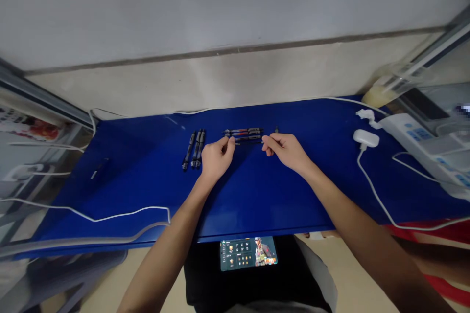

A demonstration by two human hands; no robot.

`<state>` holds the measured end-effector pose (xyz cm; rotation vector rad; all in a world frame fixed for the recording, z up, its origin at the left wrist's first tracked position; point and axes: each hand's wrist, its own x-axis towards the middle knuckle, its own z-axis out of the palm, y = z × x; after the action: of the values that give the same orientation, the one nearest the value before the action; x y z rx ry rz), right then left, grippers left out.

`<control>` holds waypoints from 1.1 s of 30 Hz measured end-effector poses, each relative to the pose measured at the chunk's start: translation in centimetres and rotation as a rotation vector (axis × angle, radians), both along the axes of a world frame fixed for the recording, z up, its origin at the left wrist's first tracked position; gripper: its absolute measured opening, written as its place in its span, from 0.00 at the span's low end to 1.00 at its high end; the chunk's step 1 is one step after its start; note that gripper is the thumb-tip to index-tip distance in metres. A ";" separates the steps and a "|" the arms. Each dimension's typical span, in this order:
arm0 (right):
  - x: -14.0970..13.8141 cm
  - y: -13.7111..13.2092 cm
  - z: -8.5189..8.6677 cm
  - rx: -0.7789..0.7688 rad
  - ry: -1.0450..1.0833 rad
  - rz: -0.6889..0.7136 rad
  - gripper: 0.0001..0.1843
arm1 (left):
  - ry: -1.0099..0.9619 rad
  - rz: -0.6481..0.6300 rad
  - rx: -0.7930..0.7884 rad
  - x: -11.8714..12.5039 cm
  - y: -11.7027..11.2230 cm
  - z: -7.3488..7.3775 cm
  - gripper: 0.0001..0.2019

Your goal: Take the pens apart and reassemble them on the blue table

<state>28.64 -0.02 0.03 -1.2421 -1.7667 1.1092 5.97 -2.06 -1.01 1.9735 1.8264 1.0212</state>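
Note:
My left hand (217, 155) is closed in a pinch, and a thin pen-like piece (238, 144) sticks out past its thumb towards the right. Across a small gap, my right hand (285, 150) also pinches, with a tiny pale bit at its fingertips that is too small to name. Just beyond the hands, several dark pens (242, 132) lie side by side, pointing left to right. Left of my left hand rest three more dark pens (194, 149), lying lengthwise. A small dark piece (276, 129) shows behind my right hand.
The blue tabletop (238, 195) meets a pale wall. On the right are a white charger-like case (366, 138) with a cable, crumpled tissue (367, 116) and a white power strip (411, 132). A dark object (99, 168) lies left. A lit phone (247, 253) rests on my lap.

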 end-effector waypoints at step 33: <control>0.1 0.3 -0.3 0.022 0.061 -0.056 0.14 | 0.162 0.025 -0.025 0.3 -0.3 -0.1 0.24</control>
<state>28.71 0.30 -0.27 -1.2240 -1.6849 1.0817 6.32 -2.33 -1.14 2.0784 1.9407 0.8627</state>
